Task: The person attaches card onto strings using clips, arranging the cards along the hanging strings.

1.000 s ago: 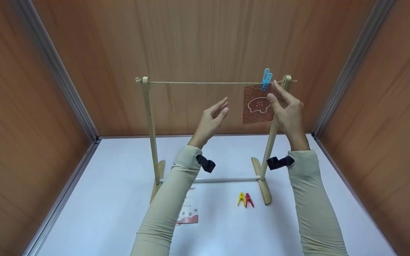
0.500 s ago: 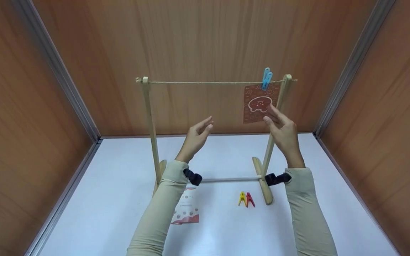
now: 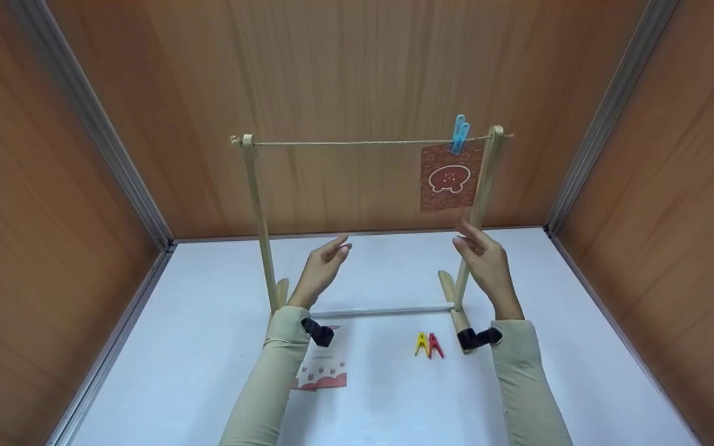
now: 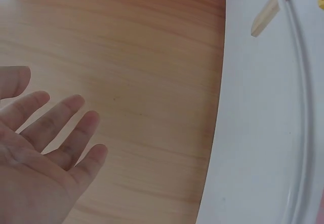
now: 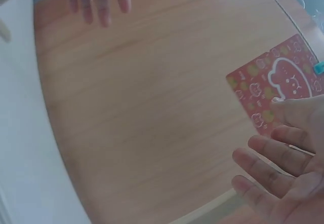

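A red card (image 3: 450,179) with a white-outlined bear hangs from the string (image 3: 351,144), held near the right post by a blue clothespin (image 3: 460,135). Below the card, my right hand (image 3: 487,263) is in the air with nothing in it, its fingers loosely bent. In the right wrist view the red card (image 5: 273,82) shows behind my right thumb. My left hand (image 3: 320,272) is raised between the posts, also holding nothing; the left wrist view shows its fingers (image 4: 76,138) spread and relaxed.
A wooden frame with a left post (image 3: 260,223) carries the string, a white rod (image 3: 388,311) joining its feet. On the white table (image 3: 388,396) lie a yellow clothespin (image 3: 421,344), a red clothespin (image 3: 435,345) and pale strawberry-printed cards (image 3: 326,365), partly behind my left wrist.
Both hands have come down and back, the right from beside the blue clothespin to below the card, the left lower and further left. The card stays hanging.
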{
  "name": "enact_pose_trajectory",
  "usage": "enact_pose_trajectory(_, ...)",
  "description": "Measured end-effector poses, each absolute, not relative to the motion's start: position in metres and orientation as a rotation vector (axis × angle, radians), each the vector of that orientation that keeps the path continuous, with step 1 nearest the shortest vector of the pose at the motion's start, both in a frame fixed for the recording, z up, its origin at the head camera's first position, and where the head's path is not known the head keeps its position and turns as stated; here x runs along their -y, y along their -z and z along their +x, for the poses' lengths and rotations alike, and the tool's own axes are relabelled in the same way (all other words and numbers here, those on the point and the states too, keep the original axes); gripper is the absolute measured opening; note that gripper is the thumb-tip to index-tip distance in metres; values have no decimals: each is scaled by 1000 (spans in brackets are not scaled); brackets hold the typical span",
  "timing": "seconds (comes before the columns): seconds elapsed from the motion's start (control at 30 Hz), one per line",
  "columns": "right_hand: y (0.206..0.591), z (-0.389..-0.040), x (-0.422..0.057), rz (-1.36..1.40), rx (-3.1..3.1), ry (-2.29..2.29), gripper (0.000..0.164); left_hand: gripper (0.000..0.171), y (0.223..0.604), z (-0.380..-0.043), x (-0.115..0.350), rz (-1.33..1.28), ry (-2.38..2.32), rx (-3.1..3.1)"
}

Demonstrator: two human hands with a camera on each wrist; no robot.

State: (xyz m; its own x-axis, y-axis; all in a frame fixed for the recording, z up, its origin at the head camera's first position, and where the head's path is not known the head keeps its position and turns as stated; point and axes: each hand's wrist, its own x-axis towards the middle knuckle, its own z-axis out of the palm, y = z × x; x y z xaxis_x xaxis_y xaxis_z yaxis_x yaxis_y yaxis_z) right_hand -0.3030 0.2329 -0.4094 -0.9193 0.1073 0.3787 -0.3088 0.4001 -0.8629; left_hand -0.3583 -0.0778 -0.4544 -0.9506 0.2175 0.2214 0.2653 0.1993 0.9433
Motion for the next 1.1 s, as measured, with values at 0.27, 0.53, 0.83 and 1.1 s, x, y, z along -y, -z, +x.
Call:
enact_pose_trajectory(0.27, 445, -299, -233, 102, 2345, -1621, 48, 43, 483, -351, 95, -416, 1925, 2424)
enact_pose_trajectory(0.53, 472, -295, -232, 33, 2402, -1653, 48, 42, 512, -343, 109, -326, 1929, 2447)
enact_pose_trajectory(0.83, 503, -288, -230, -52, 2466, -1628, 46, 39, 531, -333, 117, -261, 1930, 2500)
enact_pose_trajectory(1.1, 529, -282, -226, -101, 2518, -1636, 48, 34, 556, -328, 131, -219, 1896, 2515)
